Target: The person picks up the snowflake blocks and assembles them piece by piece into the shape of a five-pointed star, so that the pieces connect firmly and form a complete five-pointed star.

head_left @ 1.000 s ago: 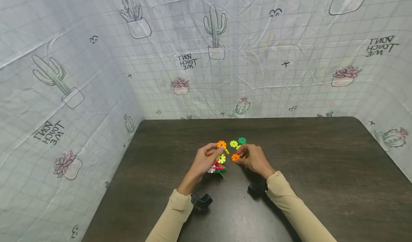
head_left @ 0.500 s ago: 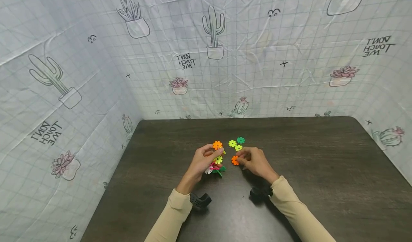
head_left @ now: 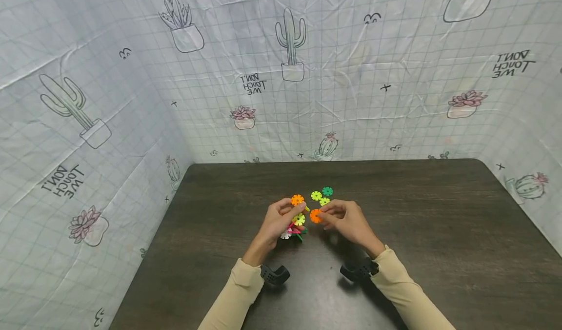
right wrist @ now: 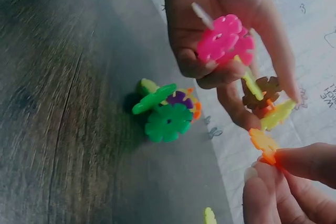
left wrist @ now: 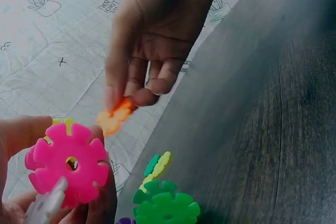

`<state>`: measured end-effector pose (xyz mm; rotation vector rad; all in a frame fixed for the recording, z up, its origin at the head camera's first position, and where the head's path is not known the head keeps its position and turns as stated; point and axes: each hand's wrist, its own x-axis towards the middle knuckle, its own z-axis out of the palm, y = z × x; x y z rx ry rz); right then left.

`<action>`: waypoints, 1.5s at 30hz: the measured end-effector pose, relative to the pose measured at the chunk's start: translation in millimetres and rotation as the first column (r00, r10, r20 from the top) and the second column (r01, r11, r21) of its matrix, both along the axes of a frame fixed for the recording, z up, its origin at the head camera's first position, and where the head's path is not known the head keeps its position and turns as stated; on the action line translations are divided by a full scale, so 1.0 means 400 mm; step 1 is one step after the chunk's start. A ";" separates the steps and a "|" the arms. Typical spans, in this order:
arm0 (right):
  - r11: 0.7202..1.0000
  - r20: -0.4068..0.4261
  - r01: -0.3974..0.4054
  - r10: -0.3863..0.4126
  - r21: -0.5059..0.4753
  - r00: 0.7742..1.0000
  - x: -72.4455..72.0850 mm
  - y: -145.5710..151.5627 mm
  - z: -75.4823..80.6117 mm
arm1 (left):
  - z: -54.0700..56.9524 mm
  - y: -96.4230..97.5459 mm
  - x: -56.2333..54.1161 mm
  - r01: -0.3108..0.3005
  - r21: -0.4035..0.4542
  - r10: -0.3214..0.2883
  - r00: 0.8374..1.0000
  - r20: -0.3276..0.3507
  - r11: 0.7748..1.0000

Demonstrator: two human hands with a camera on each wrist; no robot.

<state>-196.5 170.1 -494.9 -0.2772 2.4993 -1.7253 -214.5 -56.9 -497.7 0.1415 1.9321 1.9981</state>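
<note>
My left hand holds a cluster of joined plastic snowflake discs: a pink disc, a white disc, a yellow disc and an orange one among them. Thumb and fingers of my right hand pinch a loose orange snowflake disc by its edge. In the right wrist view that disc's notched rim is right at a yellow disc of the cluster. Below the left hand, a second cluster with green discs and a purple disc rests on the table.
Two yellow discs and a dark green disc lie on the dark wooden table just beyond the hands. A cloth wall printed with cacti rises behind the table's far edge. Black camera mounts sit on both wrists.
My right hand has brought the orange disc leftward, nearer the cluster. The left hand has shifted slightly left and keeps its hold. The discs lying on the table stay where they were.
</note>
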 end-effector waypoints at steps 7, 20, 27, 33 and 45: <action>0.997 0.030 0.002 0.001 -0.074 1.000 0.004 0.002 0.013 | -0.002 0.004 0.004 0.007 0.001 -0.006 1.000 -0.010 1.000; 0.990 0.060 -0.014 0.023 -0.139 0.998 0.004 0.004 0.020 | 0.006 0.011 0.003 0.007 -0.012 -0.007 1.000 -0.012 1.000; 0.985 0.072 -0.005 0.018 -0.172 0.997 0.008 -0.003 0.024 | 0.002 0.011 0.003 0.011 -0.015 -0.011 1.000 -0.020 1.000; 0.977 0.076 -0.015 0.032 -0.213 0.997 0.011 -0.006 0.025 | 0.000 0.012 0.003 -0.010 -0.004 0.009 1.000 -0.017 1.000; 0.974 0.052 0.011 0.001 -0.228 0.999 0.014 -0.015 0.023 | -0.005 0.021 0.011 -0.059 0.019 0.060 0.995 -0.085 0.998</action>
